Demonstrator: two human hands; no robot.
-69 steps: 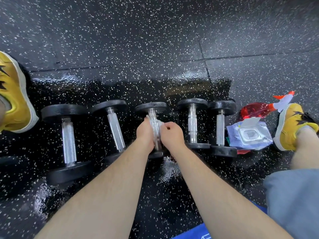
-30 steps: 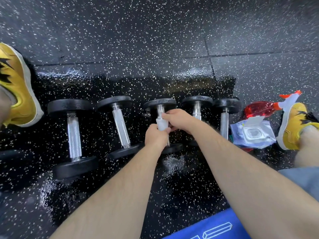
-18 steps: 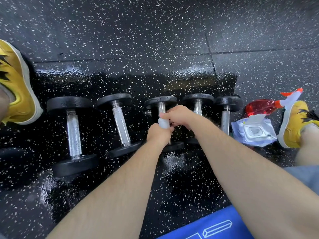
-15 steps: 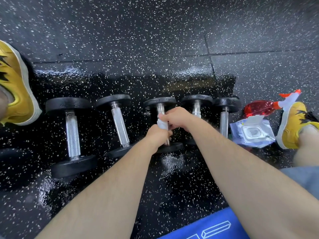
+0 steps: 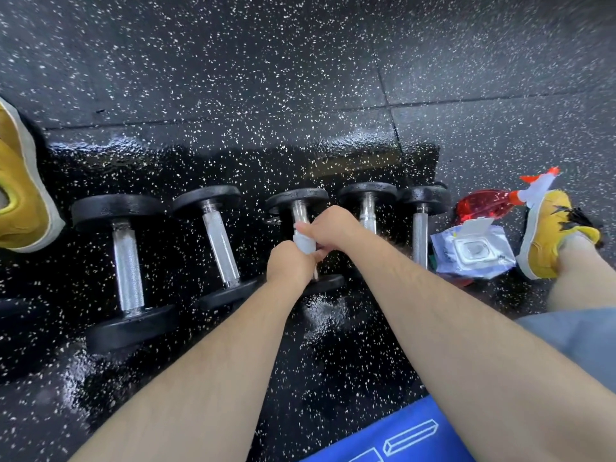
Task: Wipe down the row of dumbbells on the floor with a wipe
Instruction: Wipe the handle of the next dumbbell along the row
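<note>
out past the fingertips it's wide open speckled floor (image 5: 233, 78), loads of room that way. five dumbbells (image 5: 221, 248) lie in a row across it, with roomy gaps to the left of the fingers and tight ones to the right. back behind the wrists a blue mat (image 5: 400, 438) is cut off by the bottom edge. right of the fingers, past the last bar, the wipe pack (image 5: 473, 251) sits flap-up, covering part of a red spray bottle (image 5: 483, 203).

both hands are on the middle dumbbell (image 5: 297, 199). left hand (image 5: 288, 265) is curled round the near end of the handle, right hand (image 5: 330, 225) is fisted just beyond it, clamping the wipe (image 5: 304, 243) round the bar. only a strip of wipe shows between the fists, and the right forearm hides the fourth dumbbell's near plate.

a couple seconds back the hands were side by side mid-handle, now they're stacked along it.
</note>
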